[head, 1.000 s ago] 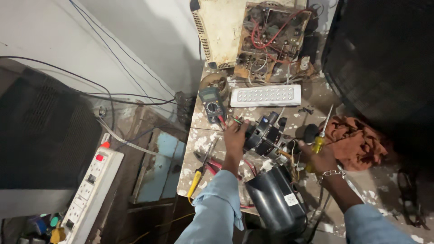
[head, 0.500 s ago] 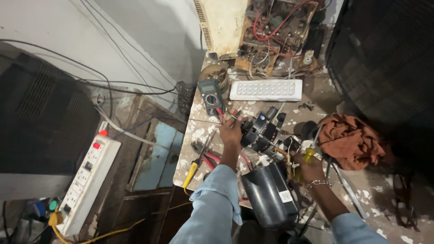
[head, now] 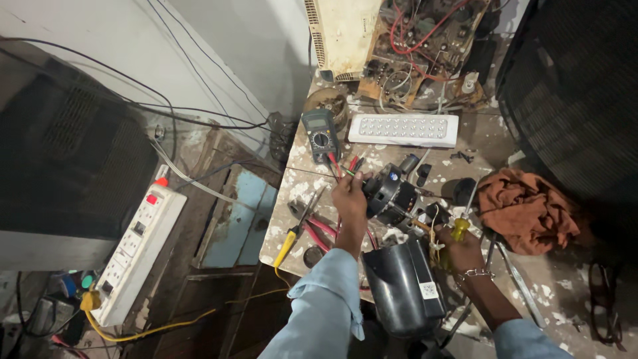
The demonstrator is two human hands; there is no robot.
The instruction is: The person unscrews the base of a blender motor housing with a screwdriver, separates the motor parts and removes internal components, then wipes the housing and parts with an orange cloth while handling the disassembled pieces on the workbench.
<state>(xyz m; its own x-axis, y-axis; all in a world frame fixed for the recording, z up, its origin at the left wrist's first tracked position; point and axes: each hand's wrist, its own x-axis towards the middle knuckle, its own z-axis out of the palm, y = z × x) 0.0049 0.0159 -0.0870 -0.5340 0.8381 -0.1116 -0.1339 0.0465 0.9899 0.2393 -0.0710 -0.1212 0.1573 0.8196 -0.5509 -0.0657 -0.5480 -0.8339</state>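
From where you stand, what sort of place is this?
Most likely a small electrical repair workshop. A paint-spattered bench holds a multimeter, an exposed circuit board with red wires and pliers, and the left hand rests on a small motor beside them.

Bench (head: 412,156): I read it as pale stone or laminate, rough, flecked with chipped white paint. Motor (head: 389,196) by my left hand (head: 349,199): dark metal, dull, with bare wire leads. Black housing (head: 402,286) below it: smooth plastic, faint gloss, paper label stuck on. Screwdriver (head: 460,226) in my right hand (head: 458,252): translucent yellow plastic handle, bright steel shaft. Multimeter (head: 321,135): matt grey-green plastic. LED panel (head: 404,129): white glossy plastic. Rag (head: 528,209): rust-brown cloth, crumpled, matt. Power strip (head: 136,249): white plastic, grimy. Sleeves look like soft light-blue woven cotton.
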